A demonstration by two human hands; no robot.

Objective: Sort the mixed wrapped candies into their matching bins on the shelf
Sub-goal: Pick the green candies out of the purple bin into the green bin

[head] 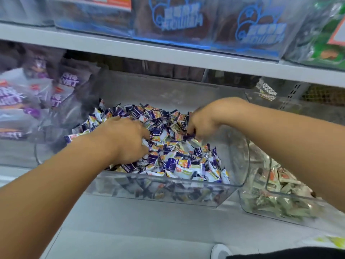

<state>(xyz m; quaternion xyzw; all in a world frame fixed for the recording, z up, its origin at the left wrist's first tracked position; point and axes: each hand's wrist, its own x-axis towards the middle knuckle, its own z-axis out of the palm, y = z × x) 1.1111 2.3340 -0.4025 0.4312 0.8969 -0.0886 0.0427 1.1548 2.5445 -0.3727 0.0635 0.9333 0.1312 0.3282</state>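
Spanning the view above both hands is one white shelf board (168, 53), carrying three clear bins of blurred packets along its top. Sitting under the hands is one clear bin (158, 191), holding a heap of purple-and-white wrapped candies (179, 161) too many to count. Standing just right of the right hand is a second clear bin (280, 200), holding pale green-and-silver candies (276, 184), also beyond counting. Lying left of the left hand are several larger purple packets (16, 100), blurred, their number unclear.

Two bare forearms are reaching into the middle bin. The left hand (123, 139) is resting on the heap with fingers curled down into the candies; whether it is gripping any I cannot tell. The right hand (201, 120) is hovering over the far side of the heap with fingers bent and pinching one dark purple candy (191, 134) at their tips
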